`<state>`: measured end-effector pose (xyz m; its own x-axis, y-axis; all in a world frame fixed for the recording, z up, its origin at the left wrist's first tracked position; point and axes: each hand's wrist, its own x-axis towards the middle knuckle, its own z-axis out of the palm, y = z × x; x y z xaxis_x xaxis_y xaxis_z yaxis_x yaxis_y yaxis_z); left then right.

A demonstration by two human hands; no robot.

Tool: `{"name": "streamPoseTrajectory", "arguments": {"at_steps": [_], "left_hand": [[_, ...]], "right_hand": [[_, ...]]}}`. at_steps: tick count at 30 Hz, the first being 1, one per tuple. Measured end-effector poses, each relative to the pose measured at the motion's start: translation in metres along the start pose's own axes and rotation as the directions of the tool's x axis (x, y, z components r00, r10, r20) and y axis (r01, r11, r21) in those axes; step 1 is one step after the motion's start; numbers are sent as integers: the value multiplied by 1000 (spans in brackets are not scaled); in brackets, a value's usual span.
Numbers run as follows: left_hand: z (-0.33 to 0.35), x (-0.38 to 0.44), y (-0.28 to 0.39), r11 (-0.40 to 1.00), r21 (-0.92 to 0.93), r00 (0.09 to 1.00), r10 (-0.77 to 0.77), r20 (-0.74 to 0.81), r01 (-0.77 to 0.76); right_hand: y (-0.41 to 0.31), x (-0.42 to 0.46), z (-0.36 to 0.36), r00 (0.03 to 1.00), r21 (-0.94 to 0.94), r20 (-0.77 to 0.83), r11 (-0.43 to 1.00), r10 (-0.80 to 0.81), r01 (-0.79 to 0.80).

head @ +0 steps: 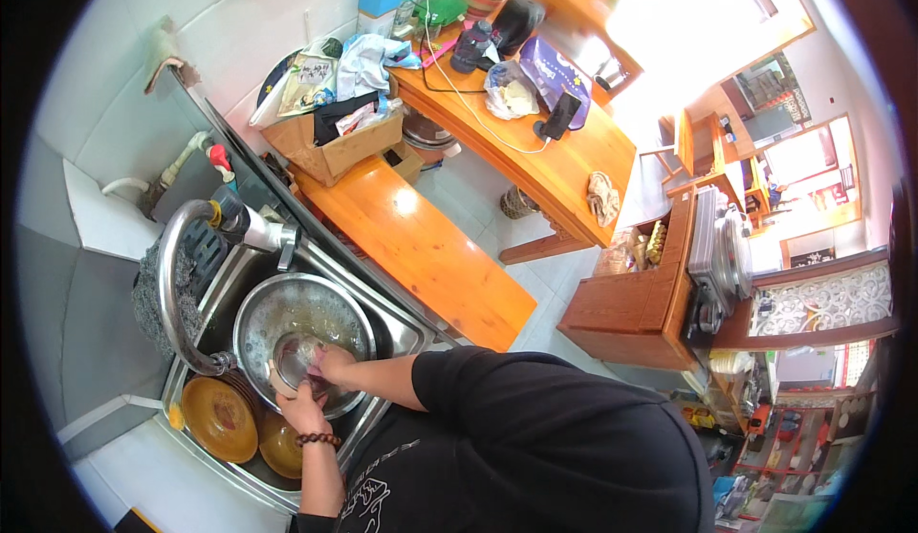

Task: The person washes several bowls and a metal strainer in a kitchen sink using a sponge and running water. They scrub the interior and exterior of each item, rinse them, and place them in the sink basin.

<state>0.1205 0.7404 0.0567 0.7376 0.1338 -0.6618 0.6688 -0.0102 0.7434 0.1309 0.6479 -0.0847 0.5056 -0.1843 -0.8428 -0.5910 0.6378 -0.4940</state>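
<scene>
My left hand [303, 407], with a beaded bracelet at the wrist, grips the near rim of a small round bowl [292, 361]. The bowl is tilted over a large stainless steel basin [251, 318] of sudsy water. My right hand [336, 367] is at the bowl's other side, its fingers closed around something pinkish that looks like a cloth, partly hidden. The basin stands in a stainless steel sink [401, 332]. Brown bowls [219, 418] are stacked beside it, with another brown bowl [281, 445] next to them.
A curved metal faucet [171, 282] arches over the sink's left side, near grey mesh [147, 296]. Beyond the sink stand a wooden bench [423, 246] holding a cardboard box [358, 149], and a wooden table [574, 167] with a phone [561, 116]. A wooden cabinet [624, 311] stands to the right.
</scene>
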Motion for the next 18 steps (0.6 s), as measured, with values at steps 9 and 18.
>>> {"name": "streamPoseTrajectory", "arguments": {"at_steps": [9, 18], "left_hand": [[-31, 1, 47, 980, 117, 927, -189, 325, 159], [-2, -8, 6, 894, 350, 960, 272, 67, -278]], "right_hand": [[-114, -35, -24, 792, -784, 555, 159, -256, 601], [-84, -42, -24, 750, -702, 245, 422, -615, 574]]}}
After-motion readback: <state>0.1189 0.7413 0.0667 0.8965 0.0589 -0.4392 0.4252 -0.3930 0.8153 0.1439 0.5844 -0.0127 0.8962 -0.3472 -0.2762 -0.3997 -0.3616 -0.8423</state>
